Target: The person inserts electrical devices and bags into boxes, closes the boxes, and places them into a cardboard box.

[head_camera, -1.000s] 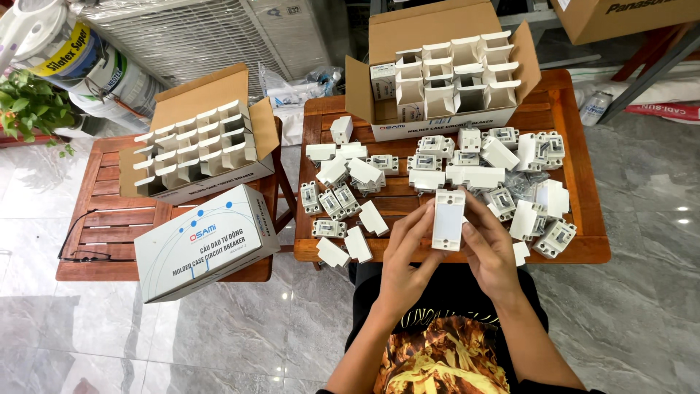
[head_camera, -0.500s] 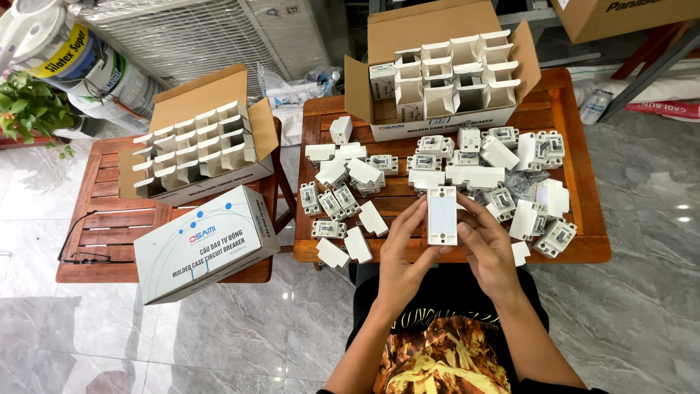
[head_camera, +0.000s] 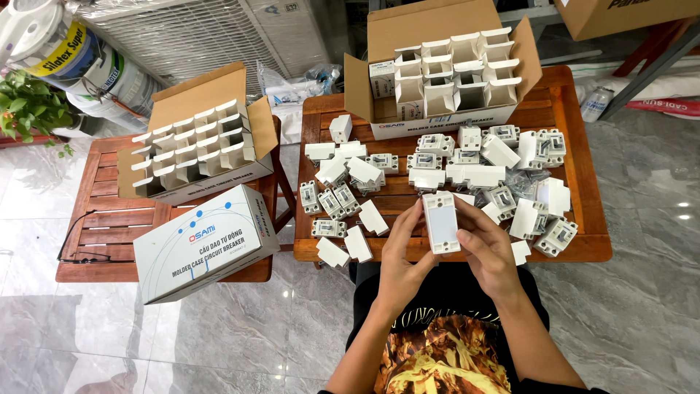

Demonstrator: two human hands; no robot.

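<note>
Far left: a green plant (head_camera: 25,109) and white buckets (head_camera: 65,58) stand on the floor beyond the left table.
Left table (head_camera: 95,226): slatted red-brown wood; a thin black cord (head_camera: 76,244) lies along its left side.
Open carton (head_camera: 193,146): sits on the far part of the left table, flaps up, filled with rows of small white boxes standing on end.
Closed box (head_camera: 208,244): white with blue print, lying on its side at the near right corner of the left table, partly over the edge.
Right table (head_camera: 583,219): the same red-brown wood, just beside the left one and covered with white parts.
Second carton (head_camera: 445,80): open at the far edge of the right table, holding small white boxes, some with gaps between them.
Loose breakers (head_camera: 343,201): small white and grey units scattered across the table — some flat, some on their sides, several touching or stacked.
Left hand (head_camera: 405,255): raised at the near edge of the right table, fingertips pinching the left side of the breaker (head_camera: 442,222).
Breaker: a white rectangular unit, held upright between both hands just above the near table edge, its flat pale face turned to the camera.
Right hand (head_camera: 490,252): fingers curled round the breaker's right side — thumb against its lower edge, grip closed on it.
Far right: a clear bottle (head_camera: 596,102) lies on the floor beyond the table, near a metal frame leg (head_camera: 649,62).
</note>
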